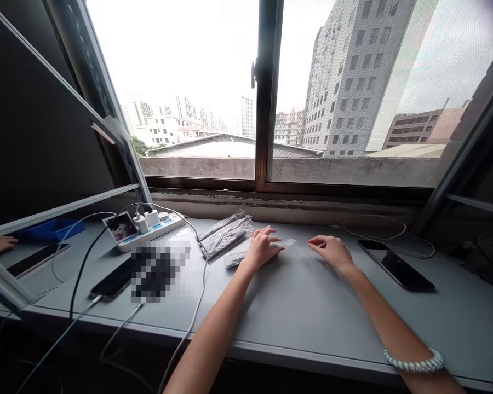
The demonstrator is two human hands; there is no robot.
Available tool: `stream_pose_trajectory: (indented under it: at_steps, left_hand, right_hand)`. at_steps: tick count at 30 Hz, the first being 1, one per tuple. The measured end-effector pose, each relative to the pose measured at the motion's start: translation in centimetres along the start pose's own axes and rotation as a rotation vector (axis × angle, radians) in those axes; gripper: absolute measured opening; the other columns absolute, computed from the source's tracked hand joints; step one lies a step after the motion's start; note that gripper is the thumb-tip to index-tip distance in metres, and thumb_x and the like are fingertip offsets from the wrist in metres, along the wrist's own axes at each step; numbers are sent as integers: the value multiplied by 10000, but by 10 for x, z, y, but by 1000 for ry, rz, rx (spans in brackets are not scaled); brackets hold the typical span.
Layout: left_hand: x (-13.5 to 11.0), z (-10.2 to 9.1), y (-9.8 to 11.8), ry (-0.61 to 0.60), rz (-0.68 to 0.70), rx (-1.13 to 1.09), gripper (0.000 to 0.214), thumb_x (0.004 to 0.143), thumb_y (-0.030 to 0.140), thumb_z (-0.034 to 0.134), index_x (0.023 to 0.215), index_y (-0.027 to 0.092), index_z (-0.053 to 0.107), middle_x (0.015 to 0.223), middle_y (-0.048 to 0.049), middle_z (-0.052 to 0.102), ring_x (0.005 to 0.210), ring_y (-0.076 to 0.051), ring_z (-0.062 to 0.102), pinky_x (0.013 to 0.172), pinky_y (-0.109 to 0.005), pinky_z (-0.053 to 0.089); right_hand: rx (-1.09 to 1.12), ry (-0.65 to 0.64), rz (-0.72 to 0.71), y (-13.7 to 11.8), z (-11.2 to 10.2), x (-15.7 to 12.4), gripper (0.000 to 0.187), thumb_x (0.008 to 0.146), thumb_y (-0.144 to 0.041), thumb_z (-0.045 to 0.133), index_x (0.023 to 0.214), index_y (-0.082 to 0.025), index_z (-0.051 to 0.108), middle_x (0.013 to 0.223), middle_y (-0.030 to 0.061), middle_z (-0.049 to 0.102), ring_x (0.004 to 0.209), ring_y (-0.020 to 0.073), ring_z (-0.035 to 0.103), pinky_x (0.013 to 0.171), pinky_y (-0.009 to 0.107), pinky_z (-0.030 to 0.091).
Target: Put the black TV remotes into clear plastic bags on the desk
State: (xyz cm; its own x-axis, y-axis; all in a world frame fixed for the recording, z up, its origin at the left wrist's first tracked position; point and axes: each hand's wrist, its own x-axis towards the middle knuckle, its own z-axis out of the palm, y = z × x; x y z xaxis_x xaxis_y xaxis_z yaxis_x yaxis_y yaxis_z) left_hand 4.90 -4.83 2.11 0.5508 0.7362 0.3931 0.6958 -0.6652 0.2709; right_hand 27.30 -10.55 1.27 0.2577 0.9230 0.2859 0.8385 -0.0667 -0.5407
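Near the middle of the desk, my left hand (264, 249) holds a small clear plastic bag (288, 242) between thumb and index finger, with its other fingers loosely spread. Beside that wrist lies a small clear packet (234, 260) with dark contents, partly hidden by the hand. To the right, my right hand (332, 253) hovers over the desk, thumb and index fingertips brought together in a pinch; anything between them is too small to make out. Behind my left hand sits a larger clear plastic bag (225, 235) with dark and grey pieces inside.
A black phone (396, 265) and a white cable (419, 253) lie at the right. On the left are a power strip (170, 223) with chargers, another phone (112, 279), draped cables and a blue tray (51, 229). Another person's hand (0, 245) shows beyond the metal frame.
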Motion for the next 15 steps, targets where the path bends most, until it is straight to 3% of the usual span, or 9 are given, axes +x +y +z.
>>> stream_pose_trajectory:
  at_steps: [4,7,10,15]
  left_hand:
    - [-4,-3,0,-60,-8,33,548,696,599,595,1125,259,615,1177,-19,555,1103,-231,483,1019,-325,299]
    - [-6,0,-3,-79,-111,109,794,606,688,599,1210,177,537,1152,-96,531,1131,-292,436,982,-400,321]
    - [-6,5,-4,-94,-180,158,691,656,684,548,1097,154,590,1107,-124,517,1124,-306,423,925,-418,357]
    - [-4,5,5,-46,-61,182,492,727,606,546,927,162,622,1008,-95,540,1013,-271,490,864,-378,394]
  right_hand:
    - [16,27,34,2,-3,1,181,735,-391,545,786,-298,691,870,-40,688,759,171,617,598,270,403]
    - [71,-46,-11,3,1,3,171,728,-373,562,792,-282,691,859,-29,684,767,169,614,627,267,420]
    - [166,-150,-137,0,10,3,214,752,-354,539,874,-258,687,911,5,674,812,171,609,718,276,441]
    - [314,-196,-234,-9,20,2,257,791,-360,494,906,-224,679,1028,54,632,937,192,586,835,310,431]
